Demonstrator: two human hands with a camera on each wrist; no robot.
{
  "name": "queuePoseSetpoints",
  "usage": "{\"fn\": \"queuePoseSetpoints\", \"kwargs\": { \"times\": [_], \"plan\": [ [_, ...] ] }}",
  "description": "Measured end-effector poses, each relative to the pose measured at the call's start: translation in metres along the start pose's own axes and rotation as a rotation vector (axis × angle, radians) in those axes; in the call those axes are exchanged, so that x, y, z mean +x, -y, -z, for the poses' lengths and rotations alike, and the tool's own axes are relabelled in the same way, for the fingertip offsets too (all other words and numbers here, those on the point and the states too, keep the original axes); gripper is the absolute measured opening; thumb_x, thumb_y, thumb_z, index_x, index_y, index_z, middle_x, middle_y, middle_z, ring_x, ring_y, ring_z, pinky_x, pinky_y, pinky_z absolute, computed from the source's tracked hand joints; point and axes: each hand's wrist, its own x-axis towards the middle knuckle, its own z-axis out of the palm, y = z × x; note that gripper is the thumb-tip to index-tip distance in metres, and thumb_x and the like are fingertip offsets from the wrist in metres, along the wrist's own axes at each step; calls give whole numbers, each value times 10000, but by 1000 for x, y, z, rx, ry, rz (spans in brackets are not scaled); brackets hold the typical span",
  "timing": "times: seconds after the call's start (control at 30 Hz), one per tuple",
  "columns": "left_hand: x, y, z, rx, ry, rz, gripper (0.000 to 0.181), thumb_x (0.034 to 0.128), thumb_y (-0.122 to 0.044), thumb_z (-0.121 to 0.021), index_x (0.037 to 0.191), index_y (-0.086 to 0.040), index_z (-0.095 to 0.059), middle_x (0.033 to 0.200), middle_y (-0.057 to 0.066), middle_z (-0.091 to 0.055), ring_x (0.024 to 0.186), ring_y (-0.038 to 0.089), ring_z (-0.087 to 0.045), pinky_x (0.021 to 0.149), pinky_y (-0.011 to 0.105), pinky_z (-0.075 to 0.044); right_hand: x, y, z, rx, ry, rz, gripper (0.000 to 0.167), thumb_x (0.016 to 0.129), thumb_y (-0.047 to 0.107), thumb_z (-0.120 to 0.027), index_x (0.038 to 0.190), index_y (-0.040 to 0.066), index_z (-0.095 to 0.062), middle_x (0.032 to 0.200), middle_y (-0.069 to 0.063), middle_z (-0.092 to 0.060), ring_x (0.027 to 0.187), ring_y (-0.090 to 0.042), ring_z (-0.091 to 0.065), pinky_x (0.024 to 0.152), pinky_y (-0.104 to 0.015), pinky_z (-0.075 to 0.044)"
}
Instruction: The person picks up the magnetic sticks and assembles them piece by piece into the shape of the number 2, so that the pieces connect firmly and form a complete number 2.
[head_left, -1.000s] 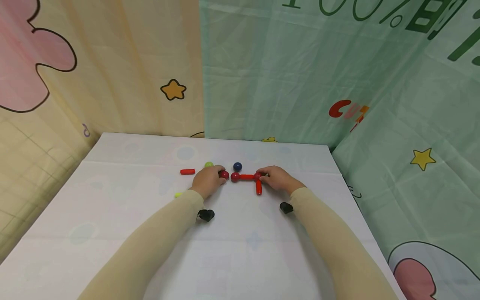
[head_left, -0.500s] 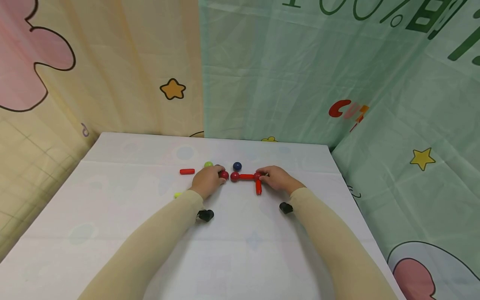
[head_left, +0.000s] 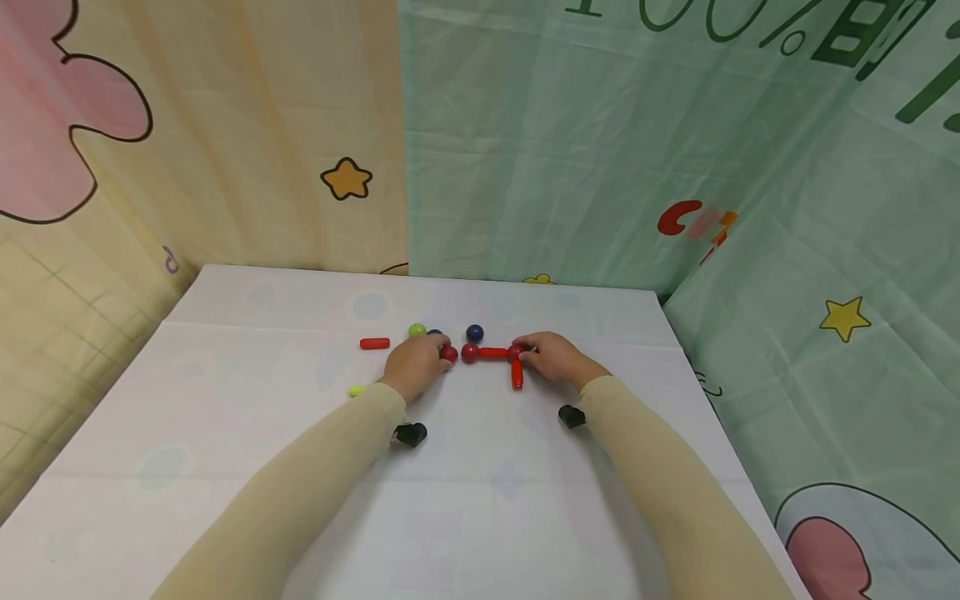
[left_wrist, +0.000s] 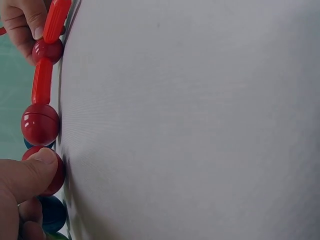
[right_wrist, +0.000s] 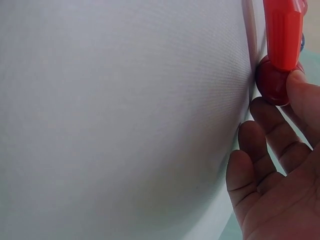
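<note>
My left hand pinches a loose dark red ball between thumb and fingers. Just right of it, a second red ball joins a red rod, which leads to a third red ball. My right hand grips that third ball with the thumb on its side. Another red rod sticks out of it towards the person. In the left wrist view, the left thumb lies on its red ball, which sits close to the joined ball; I cannot tell whether they touch.
A dark blue ball lies behind the joined piece. Beyond the left hand are a green ball and another blue ball, partly hidden. A loose red rod and a yellow-green piece lie to the left on the white table.
My left hand has shifted very slightly towards the person with its red ball, and the blue ball behind it shows more. The right hand and the joined piece stay put.
</note>
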Motion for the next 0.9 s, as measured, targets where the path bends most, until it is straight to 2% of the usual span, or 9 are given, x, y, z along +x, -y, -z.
{"fn": "queuePoseSetpoints", "kwargs": {
  "times": [0.27,0.5,0.73,0.9],
  "plan": [
    [-7,-1,2,4,35,9,455,956,-285,-797,1373,-139,-689,1229,59,-735,1042,242,-651,923,419,-580,2,0,1,-11,-6,-9,407,1084,224,-598,1485,152,-611,1426,-102,-643,1324,-305,-552,1198,-501,-431],
    [-16,0,0,-19,77,-26,409,955,-285,-794,1334,-159,-705,1122,36,-737,1004,219,-641,924,406,-555,7,0,3,0,-6,-25,408,1086,240,-596,1488,172,-611,1449,-102,-633,1365,-319,-537,1212,-520,-410],
    [-24,-5,-7,-59,102,-75,378,941,-272,-806,1292,-159,-723,1032,6,-729,933,191,-626,892,390,-535,12,0,4,11,11,-41,426,1083,241,-602,1501,158,-596,1475,-105,-618,1387,-324,-526,1216,-517,-408],
    [-26,-13,-17,-85,126,-100,385,941,-279,-807,1297,-157,-725,1034,-3,-728,939,177,-621,888,373,-540,13,1,4,-8,5,-33,425,1086,241,-596,1501,149,-595,1470,-106,-622,1389,-326,-529,1219,-518,-402]
  ]
}}
